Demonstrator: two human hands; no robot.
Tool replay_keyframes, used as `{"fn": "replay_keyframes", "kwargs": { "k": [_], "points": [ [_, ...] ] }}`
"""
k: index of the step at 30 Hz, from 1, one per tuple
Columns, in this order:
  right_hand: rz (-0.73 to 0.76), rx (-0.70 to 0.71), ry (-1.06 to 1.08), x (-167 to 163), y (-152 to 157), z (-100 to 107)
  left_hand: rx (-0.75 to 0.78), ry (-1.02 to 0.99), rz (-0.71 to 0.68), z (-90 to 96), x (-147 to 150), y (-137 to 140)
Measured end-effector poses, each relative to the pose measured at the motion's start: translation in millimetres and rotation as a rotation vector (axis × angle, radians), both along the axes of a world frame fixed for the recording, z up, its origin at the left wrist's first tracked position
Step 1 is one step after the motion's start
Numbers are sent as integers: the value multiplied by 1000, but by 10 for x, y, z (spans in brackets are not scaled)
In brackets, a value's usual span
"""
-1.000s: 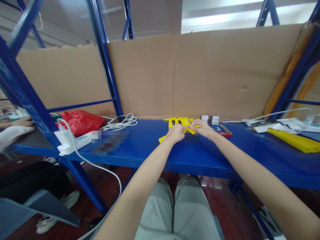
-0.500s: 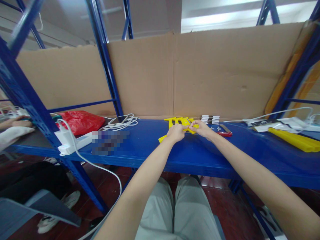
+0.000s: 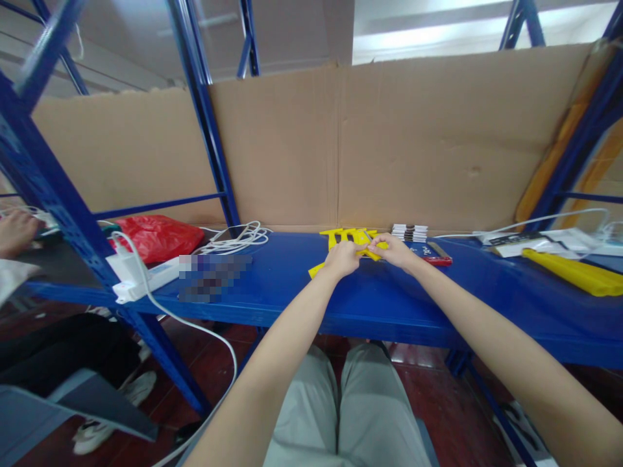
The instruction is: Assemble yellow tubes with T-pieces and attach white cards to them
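Observation:
On the blue table (image 3: 287,266), both my hands are together over a bright yellow piece (image 3: 361,239) with slot-like dark gaps; its exact kind I cannot make out. My left hand (image 3: 343,258) is closed on its near side, fingers curled and partly hidden behind the back of the hand. From the right, my right hand (image 3: 390,250) pinches its right end between thumb and fingers. A yellow end (image 3: 316,270) sticks out left of my left wrist. Just beyond my right hand lie a stack of white bundles with black bands (image 3: 409,233) and a dark blue and red box (image 3: 433,254).
Leftward are a white power strip (image 3: 163,275), coiled white cable (image 3: 238,239) and a red bag (image 3: 158,239). A long yellow folded piece (image 3: 577,272) lies at right. Cardboard (image 3: 413,143) walls the back. Another person's hand (image 3: 18,232) shows far left.
My hands and the yellow piece stay almost where they were, with only slight finger movement at the right. The other person's hand at far left has shifted left.

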State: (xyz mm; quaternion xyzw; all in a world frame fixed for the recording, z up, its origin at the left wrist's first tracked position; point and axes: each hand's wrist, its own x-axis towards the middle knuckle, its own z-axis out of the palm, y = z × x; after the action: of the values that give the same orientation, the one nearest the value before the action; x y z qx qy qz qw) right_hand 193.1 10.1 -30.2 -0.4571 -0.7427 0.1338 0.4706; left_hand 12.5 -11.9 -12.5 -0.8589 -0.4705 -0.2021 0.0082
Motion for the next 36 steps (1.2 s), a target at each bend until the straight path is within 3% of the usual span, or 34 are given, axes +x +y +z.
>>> {"fn": "replay_keyframes", "kwargs": {
  "k": [7,15,19,28,36],
  "points": [
    [69,73,-106,45,28,5,6,-20,4,0,3,0],
    [-36,232,-314,53,89,-21,20,8,22,5,3,-7],
    [-48,215,-363,30,82,-27,18,18,17,6,4,-9],
    [-24,98,-194,92,124,-31,32,45,-37,18,-10,-52],
    [-31,88,-208,107,104,-6,23,29,-37,23,-7,-51]
  ]
}}
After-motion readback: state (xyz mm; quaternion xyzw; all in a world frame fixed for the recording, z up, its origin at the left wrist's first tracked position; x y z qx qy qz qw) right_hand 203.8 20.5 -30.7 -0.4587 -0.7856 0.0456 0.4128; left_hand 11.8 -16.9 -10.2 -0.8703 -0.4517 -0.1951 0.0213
